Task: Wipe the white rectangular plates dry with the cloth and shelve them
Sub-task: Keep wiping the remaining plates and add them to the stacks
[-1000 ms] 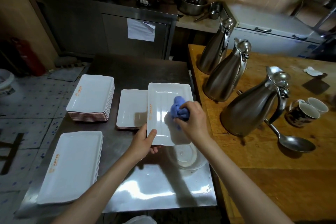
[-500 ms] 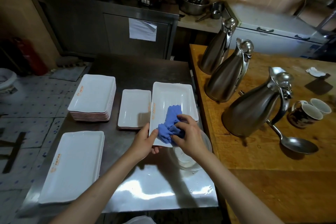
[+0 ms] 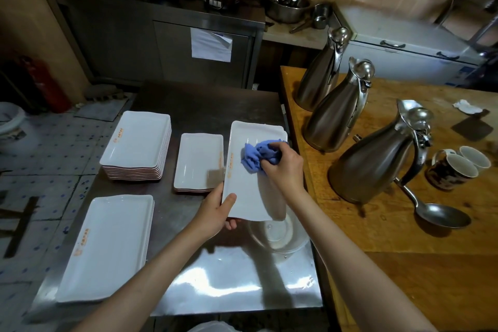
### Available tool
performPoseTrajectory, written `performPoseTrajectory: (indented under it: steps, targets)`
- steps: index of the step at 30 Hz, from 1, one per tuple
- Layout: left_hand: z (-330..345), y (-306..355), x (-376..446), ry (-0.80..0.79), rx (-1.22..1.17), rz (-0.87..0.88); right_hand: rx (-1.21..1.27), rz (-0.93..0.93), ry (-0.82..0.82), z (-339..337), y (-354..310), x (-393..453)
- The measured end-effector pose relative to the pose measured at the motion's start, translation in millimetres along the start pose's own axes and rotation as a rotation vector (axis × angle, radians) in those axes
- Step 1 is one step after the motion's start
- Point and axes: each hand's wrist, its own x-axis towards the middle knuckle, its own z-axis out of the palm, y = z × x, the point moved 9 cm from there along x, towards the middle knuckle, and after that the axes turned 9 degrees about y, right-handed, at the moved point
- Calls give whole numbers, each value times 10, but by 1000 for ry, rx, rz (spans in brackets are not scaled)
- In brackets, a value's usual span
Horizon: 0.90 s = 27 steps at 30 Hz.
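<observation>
My left hand (image 3: 215, 211) grips the near left corner of a white rectangular plate (image 3: 250, 197), thumb on top, holding it above the steel table (image 3: 215, 286). My right hand (image 3: 283, 167) clutches a bunched blue cloth (image 3: 256, 156) and presses it on the middle of that plate. A tall stack of white plates (image 3: 137, 140) sits at the back left. A smaller low stack (image 3: 198, 162) lies just left of the held plate. Another low stack (image 3: 107, 245) lies at the near left.
A clear glass bowl (image 3: 277, 234) sits on the steel table under the held plate's near end. On the wooden table (image 3: 404, 264) to the right stand three steel jugs (image 3: 374, 162), two mugs (image 3: 455, 167) and a ladle (image 3: 436, 213). A steel cabinet (image 3: 161, 43) stands behind.
My right hand slid the cloth from the plate's near end, where it was half a second ago, back up to the middle. My left hand kept its grip on the corner.
</observation>
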Motion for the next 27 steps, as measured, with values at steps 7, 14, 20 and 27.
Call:
performPoseTrajectory:
  steps: [7,14,20,27]
  targets:
    - [64,-30,-44,-52,34,-7,-36,90,86,-32,23,212]
    - [22,-30,-34,-12,-40,-43,-9,13,-49,58,-53,23]
    - [-45,-21,7,28,-80,-64,-26,-119,-246,162,-107,-421]
    - [-86,-7,5,45,-85,-65,-106,-207,-333,100,-3,-660]
